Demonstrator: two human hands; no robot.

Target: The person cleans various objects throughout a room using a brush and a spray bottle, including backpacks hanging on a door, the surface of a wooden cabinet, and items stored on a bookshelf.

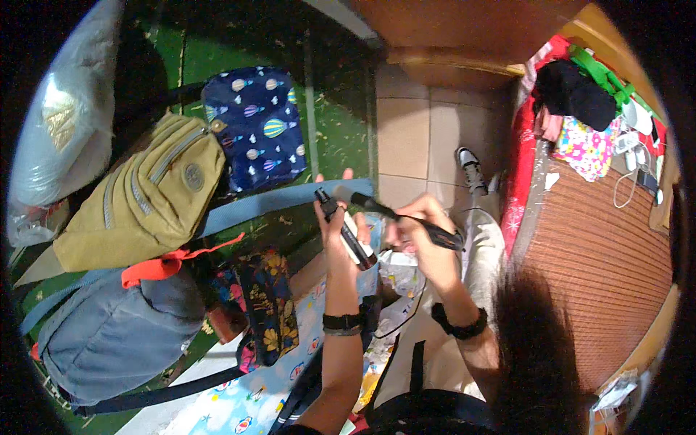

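A small bottle [355, 245] with a black pump top and a white label is gripped in my left hand [335, 230], tilted with its top toward the far left. My right hand [429, 243] holds a slim black stick-like tool [383, 210] whose greyish tip is blurred and points at the bottle's top. I cannot make out whether the tip touches the bottle. A dark loop or flat black piece [444, 235] lies along the right hand's fingers. Both wrists wear black bands. Below my hands sits a crumpled clear plastic bag [399, 272], partly hidden.
On the green surface at left lie a navy balloon-print pouch [255, 130], an olive sling bag [156, 185], a grey-blue backpack [119, 333] and a floral pouch [272, 308]. A plastic-wrapped bundle [65, 123] stands far left. Clothes [580, 94] and cables pile on the brown mat [602, 268].
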